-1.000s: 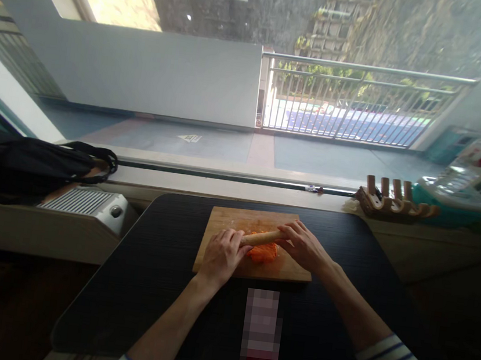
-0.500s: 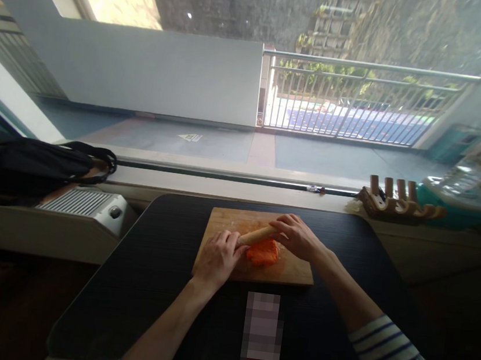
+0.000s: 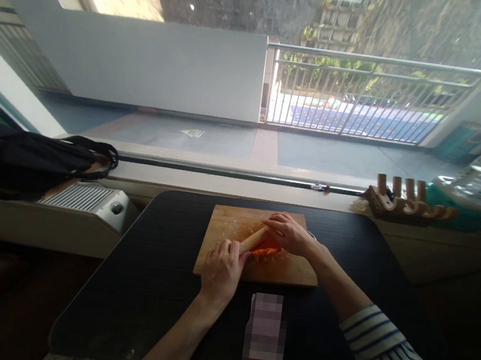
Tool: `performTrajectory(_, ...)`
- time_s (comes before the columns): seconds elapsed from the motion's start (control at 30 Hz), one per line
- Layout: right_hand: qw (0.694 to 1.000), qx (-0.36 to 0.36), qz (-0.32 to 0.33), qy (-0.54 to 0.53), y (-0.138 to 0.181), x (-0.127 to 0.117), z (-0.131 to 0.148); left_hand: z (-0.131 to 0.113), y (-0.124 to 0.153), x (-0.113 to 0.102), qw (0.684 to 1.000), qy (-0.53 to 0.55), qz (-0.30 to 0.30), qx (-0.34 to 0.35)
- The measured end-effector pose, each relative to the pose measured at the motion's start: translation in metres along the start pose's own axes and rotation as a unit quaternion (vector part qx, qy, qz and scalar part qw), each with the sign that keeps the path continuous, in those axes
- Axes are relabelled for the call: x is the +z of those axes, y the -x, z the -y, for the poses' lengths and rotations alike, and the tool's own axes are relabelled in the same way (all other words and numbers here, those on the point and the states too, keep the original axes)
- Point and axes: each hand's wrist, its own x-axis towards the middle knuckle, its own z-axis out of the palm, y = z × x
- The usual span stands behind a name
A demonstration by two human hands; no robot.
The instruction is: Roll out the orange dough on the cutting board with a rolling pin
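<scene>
Probably for even pressure, the person's left hand (image 3: 222,268) and right hand (image 3: 290,234) grasp opposite ends of a rolling pin (image 3: 253,239), slanted across orange dough (image 3: 270,250) on a board (image 3: 219,227) below the frame's centre.

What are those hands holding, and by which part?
A rolling pin: the left hand holds its nearer end, the right hand its farther end.
</scene>
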Motion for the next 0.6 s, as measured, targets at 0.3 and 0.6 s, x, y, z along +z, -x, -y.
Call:
performTrajectory(0.3, 0.999, 0.017, -0.004, -0.038, -0.004, -0.008, 0.002, 0.004, -0.002, -0.001, 0.999, 0.046, 0.003, -0.003)
performTrajectory(0.6, 0.999, -0.011, -0.001, -0.036, 0.003, -0.027, 0.004, -0.011, 0.009, -0.013, 0.998, 0.067, -0.001, 0.002)
